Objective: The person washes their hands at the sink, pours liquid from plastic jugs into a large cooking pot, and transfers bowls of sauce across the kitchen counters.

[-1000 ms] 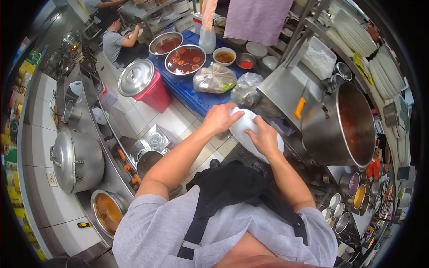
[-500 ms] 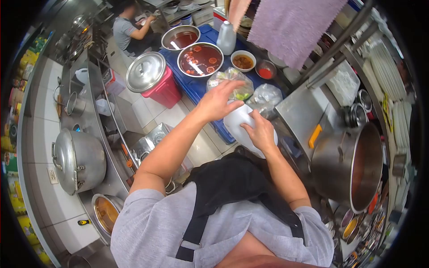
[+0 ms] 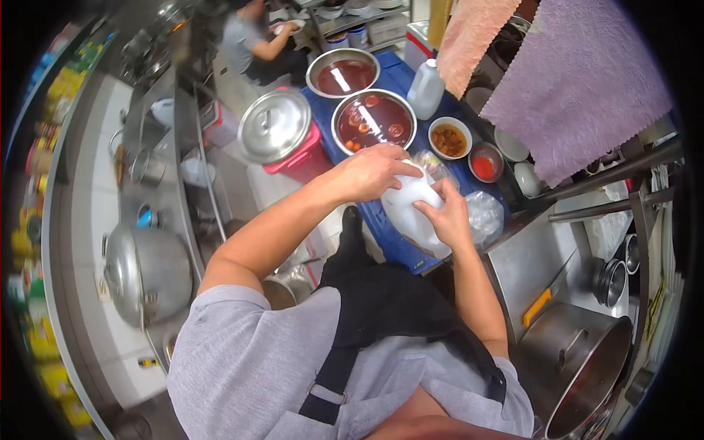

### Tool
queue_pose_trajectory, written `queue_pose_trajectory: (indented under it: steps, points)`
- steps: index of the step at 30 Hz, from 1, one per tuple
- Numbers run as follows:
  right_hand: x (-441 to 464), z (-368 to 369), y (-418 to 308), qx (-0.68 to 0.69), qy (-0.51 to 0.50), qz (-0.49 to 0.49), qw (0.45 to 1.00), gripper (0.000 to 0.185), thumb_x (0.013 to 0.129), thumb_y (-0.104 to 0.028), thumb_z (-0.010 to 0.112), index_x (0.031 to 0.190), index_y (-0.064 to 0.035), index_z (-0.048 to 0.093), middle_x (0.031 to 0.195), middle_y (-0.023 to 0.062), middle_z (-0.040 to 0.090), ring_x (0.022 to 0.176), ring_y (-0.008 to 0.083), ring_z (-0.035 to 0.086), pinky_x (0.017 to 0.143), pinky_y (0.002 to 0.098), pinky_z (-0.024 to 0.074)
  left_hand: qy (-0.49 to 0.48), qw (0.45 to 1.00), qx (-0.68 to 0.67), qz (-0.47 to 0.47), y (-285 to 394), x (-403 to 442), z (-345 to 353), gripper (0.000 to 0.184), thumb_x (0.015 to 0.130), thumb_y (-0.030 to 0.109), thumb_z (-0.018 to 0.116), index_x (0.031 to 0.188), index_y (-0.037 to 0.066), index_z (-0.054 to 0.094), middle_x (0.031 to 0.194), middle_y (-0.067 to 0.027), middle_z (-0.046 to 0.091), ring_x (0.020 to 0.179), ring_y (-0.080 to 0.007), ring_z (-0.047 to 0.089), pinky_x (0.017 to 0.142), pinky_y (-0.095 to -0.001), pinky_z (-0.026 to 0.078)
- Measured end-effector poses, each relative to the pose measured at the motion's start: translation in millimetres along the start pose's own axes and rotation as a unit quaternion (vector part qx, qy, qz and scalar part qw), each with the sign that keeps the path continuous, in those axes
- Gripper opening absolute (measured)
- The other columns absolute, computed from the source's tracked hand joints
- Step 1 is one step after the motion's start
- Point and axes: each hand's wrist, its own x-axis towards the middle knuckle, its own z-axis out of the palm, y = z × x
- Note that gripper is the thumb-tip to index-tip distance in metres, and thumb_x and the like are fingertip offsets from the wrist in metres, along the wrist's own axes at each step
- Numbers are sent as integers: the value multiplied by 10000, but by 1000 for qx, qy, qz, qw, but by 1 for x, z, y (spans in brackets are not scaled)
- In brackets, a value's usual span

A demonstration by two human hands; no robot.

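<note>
Between my hands is a white object, perhaps a plate or a plastic bag [image 3: 411,205], held over the near edge of the blue table [image 3: 392,238]. My left hand [image 3: 374,173] grips its upper left edge, thumb and fingers pinched. My right hand [image 3: 449,216] holds its right side with the thumb on top. Just beyond are a steel bowl of red liquid with round slices [image 3: 374,121] and a clear plastic bag [image 3: 484,216]. A bowl of brown food [image 3: 449,138] and a small bowl of red sauce [image 3: 485,161] stand to the right.
A lidded pink bin [image 3: 304,158] stands left of the table. Purple cloth [image 3: 579,81] hangs at the upper right. An orange-handled knife [image 3: 539,306] lies near a large pot [image 3: 576,359]. Another person [image 3: 253,44] sits at the back. A large lidded pot [image 3: 150,271] stands left.
The view has turned and come closer to the blue table. My left hand, off the white object half a second ago, is back on its edge. A foot has come into view.
</note>
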Motion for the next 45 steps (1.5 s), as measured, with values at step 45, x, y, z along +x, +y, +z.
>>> queue_pose_trajectory:
  steps: [45]
  points:
    - [523,194,171,141,227,212,940,629,872,-126,665,1419,-48,364,1321,189,526,1180,277,528,952,388,441,106,864,-288,-399,-489,-120,-25,418,834,-20,623,1232,107,610,1340,-101,492,1189,-242,531,876,-348,519]
